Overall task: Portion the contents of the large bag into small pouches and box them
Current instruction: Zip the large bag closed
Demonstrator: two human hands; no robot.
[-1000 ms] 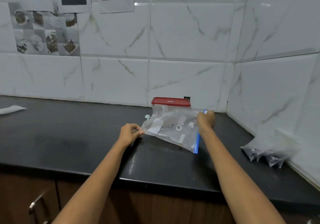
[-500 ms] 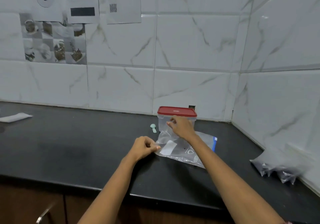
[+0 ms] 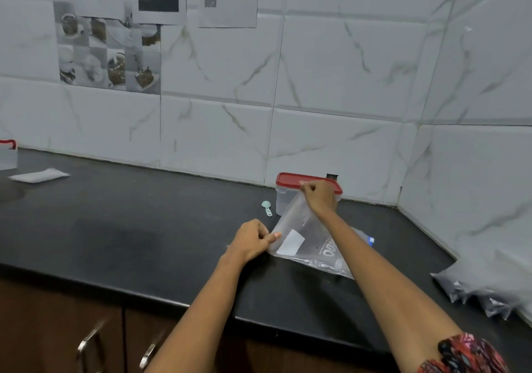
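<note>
Clear plastic large bag (image 3: 305, 237) on black tabletop (image 3: 129, 228), in front of red-lidded box (image 3: 290, 191). Left hand (image 3: 252, 240) fingers pinched shut on near left corner; right hand (image 3: 319, 197) fingers closed on far corner, lifting it. Mint scoop (image 3: 267, 208) just left of box. Dark filled pouches (image 3: 475, 292) at right edge.

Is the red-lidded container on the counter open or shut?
Shut: the red lid sits flat on the clear container. The right hand, pinching the large bag, covers part of it.
</note>
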